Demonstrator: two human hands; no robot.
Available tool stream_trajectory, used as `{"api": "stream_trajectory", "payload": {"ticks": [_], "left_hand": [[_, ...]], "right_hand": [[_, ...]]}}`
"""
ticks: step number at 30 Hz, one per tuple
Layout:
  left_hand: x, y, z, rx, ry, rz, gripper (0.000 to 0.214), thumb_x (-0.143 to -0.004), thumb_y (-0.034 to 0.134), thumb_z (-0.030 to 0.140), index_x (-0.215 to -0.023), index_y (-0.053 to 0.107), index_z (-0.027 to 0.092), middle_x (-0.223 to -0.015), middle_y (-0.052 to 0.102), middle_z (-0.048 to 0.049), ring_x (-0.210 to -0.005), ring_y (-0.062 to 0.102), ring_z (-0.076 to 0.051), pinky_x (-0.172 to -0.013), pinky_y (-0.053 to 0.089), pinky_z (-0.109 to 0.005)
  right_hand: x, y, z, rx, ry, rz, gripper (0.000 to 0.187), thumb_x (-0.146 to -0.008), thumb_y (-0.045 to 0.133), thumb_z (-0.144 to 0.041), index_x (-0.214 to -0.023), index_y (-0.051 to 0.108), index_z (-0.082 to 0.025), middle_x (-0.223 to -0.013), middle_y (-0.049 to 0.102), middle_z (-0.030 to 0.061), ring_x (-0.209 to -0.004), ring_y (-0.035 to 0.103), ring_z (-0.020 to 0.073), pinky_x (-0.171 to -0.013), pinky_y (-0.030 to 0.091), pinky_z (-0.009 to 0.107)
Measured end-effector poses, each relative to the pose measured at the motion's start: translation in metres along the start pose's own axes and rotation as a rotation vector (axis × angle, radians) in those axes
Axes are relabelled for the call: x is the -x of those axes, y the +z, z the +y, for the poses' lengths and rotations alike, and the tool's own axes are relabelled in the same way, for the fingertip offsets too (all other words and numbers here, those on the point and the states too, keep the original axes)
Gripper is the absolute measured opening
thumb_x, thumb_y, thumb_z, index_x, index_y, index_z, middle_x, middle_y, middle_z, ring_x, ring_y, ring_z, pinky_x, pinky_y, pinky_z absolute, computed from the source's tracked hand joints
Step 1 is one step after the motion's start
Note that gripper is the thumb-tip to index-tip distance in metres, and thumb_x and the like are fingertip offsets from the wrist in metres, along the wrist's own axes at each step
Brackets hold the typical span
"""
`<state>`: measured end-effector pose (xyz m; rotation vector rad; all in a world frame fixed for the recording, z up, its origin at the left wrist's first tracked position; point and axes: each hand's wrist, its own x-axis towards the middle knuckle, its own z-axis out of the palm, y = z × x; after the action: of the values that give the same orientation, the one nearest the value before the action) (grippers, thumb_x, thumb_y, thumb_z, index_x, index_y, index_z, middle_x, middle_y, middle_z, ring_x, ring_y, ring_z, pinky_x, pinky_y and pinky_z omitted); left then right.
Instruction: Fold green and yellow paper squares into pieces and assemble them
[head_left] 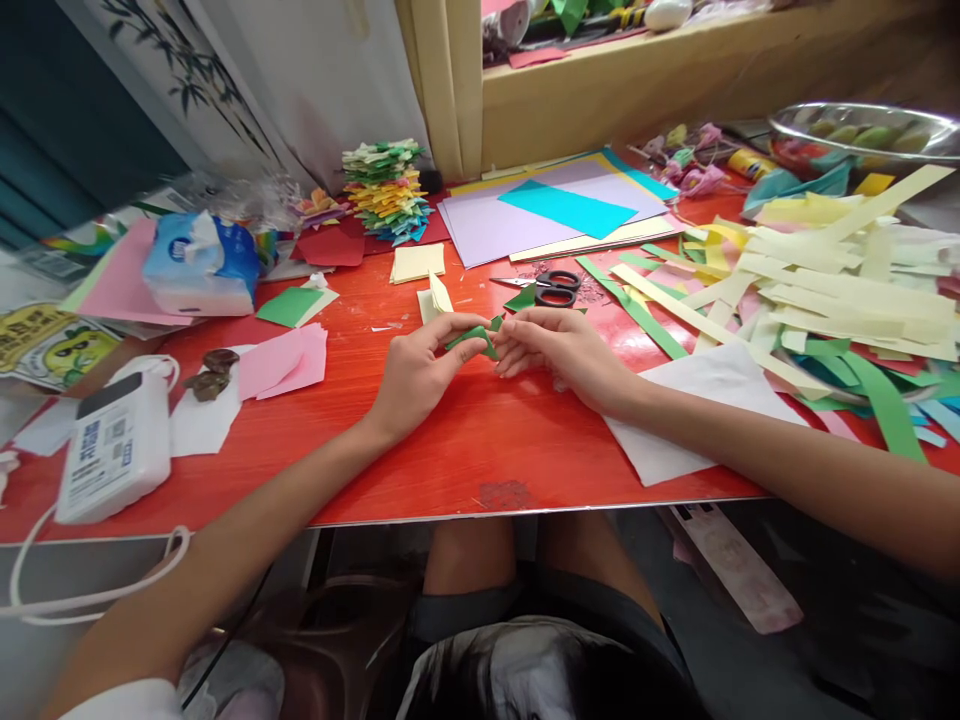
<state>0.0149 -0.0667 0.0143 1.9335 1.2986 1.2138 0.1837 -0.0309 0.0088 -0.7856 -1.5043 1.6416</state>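
Observation:
A small folded piece of green paper (480,338) is held above the red table between my two hands. My left hand (424,368) pinches it between thumb and fingers. My right hand (551,350) has its fingertips closed at the paper's right end. Just behind my hands lie black-handled scissors (556,288), with a green paper scrap (522,298) against them. Behind my left hand stands a folded cream paper piece (437,298), near a stack of cream paper squares (418,263).
Paper strips (825,280) pile up at the right, near a white sheet (705,405). Purple sheets (480,220) lie at the back beside stacked folded papers (386,190). At left are a tissue pack (199,265), pink paper (285,360) and a white corded device (116,450).

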Motion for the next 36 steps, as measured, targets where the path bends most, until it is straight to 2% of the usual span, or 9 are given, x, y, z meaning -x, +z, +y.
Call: {"api": "stream_trajectory", "payload": {"ticks": [2,6,10,13,19,25,32,36], "left_hand": [[-0.0017,0.0006,-0.0011,0.108,-0.042,0.016,0.023,-0.077,0.056,0.031,-0.095,0.061,0.017,-0.090,0.065,-0.0040,-0.081,0.061,-0.015,-0.077,0.047,-0.027],[-0.0039,0.0017,-0.0032,0.234,-0.072,0.023,0.021,-0.073,0.060,0.030,-0.090,0.062,0.017,-0.089,0.064,-0.0042,-0.085,0.060,-0.015,-0.077,0.048,-0.028],[-0.0036,0.0026,-0.0039,0.261,-0.069,0.004,0.020,-0.072,0.062,0.029,-0.088,0.063,0.017,-0.089,0.064,-0.0043,-0.086,0.059,-0.016,-0.078,0.048,-0.028],[-0.0027,0.0028,-0.0031,0.247,-0.081,0.000,0.020,-0.072,0.061,0.030,-0.088,0.063,0.017,-0.087,0.064,-0.0041,-0.084,0.059,-0.015,-0.077,0.048,-0.028],[-0.0036,0.0014,-0.0024,0.113,-0.112,-0.004,0.022,-0.074,0.059,0.036,-0.084,0.061,0.016,-0.080,0.061,-0.0024,-0.070,0.055,-0.011,-0.065,0.045,-0.023],[-0.0042,-0.0008,-0.0063,0.010,-0.155,-0.040,0.030,-0.076,0.055,0.042,-0.064,0.056,0.015,-0.059,0.055,0.0000,-0.052,0.045,-0.008,-0.053,0.037,-0.021],[-0.0037,-0.0009,-0.0048,-0.044,-0.168,-0.056,0.039,-0.082,0.042,0.047,-0.063,0.054,0.015,-0.058,0.059,-0.0015,-0.050,0.046,-0.009,-0.051,0.036,-0.022],[-0.0032,0.0001,-0.0047,-0.048,-0.189,-0.046,0.039,-0.083,0.039,0.048,-0.064,0.051,0.017,-0.047,0.053,0.0012,-0.044,0.043,-0.008,-0.049,0.035,-0.022]], "right_hand": [[-0.0012,-0.0009,0.0000,0.000,-0.003,-0.002,0.017,-0.079,0.056,-0.030,-0.081,0.058,-0.013,-0.078,0.063,0.0047,-0.062,0.062,0.0116,-0.059,0.053,0.024],[-0.0019,-0.0011,0.0000,0.033,0.010,-0.159,0.019,-0.078,0.057,-0.028,-0.088,0.056,-0.012,-0.081,0.062,0.0053,-0.066,0.063,0.0131,-0.063,0.055,0.027],[-0.0009,-0.0002,-0.0008,0.104,0.026,-0.217,0.019,-0.079,0.056,-0.029,-0.080,0.057,-0.010,-0.073,0.062,0.0052,-0.062,0.064,0.0133,-0.060,0.055,0.026],[0.0011,0.0001,-0.0002,0.141,-0.022,-0.243,0.023,-0.081,0.053,-0.033,-0.075,0.057,-0.011,-0.068,0.061,0.0044,-0.060,0.063,0.0131,-0.058,0.054,0.026],[0.0058,0.0011,-0.0005,0.241,-0.162,-0.180,0.026,-0.084,0.048,-0.035,-0.075,0.055,-0.012,-0.066,0.059,0.0025,-0.054,0.060,0.0106,-0.052,0.052,0.024],[0.0066,0.0004,-0.0034,0.337,-0.163,-0.144,0.028,-0.085,0.045,-0.036,-0.073,0.055,-0.013,-0.062,0.058,0.0016,-0.049,0.057,0.0091,-0.049,0.049,0.022],[0.0064,-0.0004,-0.0014,0.410,-0.197,-0.087,0.029,-0.085,0.045,-0.036,-0.070,0.053,-0.014,-0.060,0.058,0.0012,-0.046,0.054,0.0079,-0.046,0.045,0.021],[0.0059,-0.0006,0.0001,0.400,-0.197,-0.076,0.029,-0.085,0.043,-0.036,-0.070,0.053,-0.014,-0.062,0.059,0.0017,-0.046,0.054,0.0077,-0.046,0.045,0.021]]}}
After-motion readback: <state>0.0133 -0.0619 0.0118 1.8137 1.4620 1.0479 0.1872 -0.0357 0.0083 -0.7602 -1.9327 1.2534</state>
